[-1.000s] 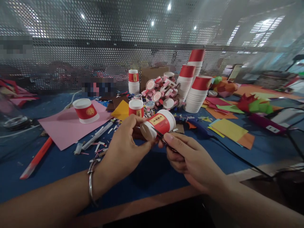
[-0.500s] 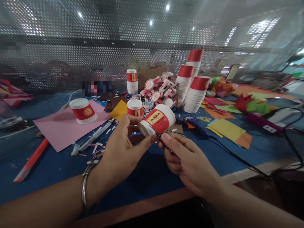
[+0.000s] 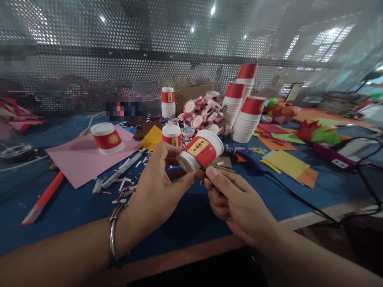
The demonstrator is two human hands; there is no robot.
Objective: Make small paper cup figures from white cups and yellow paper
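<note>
A red and white paper cup (image 3: 201,150) lies tilted on its side in my left hand (image 3: 163,179), pinched near its base between thumb and fingers. My right hand (image 3: 236,199) is closed round a slim dark tool (image 3: 204,169), whose tip touches the cup's lower side. Most of that tool is hidden by the fingers, so its kind does not show. Just behind the held cup stands another paper cup (image 3: 171,134), upside down. One more upturned cup (image 3: 107,138) rests on a pink paper sheet (image 3: 72,163) to the left.
Tall stacks of paper cups (image 3: 245,121) stand behind a heap of cut cup pieces (image 3: 206,113). A blue glue gun (image 3: 249,160) with a black cord lies at the right, near yellow paper squares (image 3: 285,162) and a purple power strip (image 3: 333,156). Paper scraps litter the table (image 3: 179,223).
The view has shifted slightly. Both hands keep their hold on the cup and the dark tool, with hardly any change in pose.
</note>
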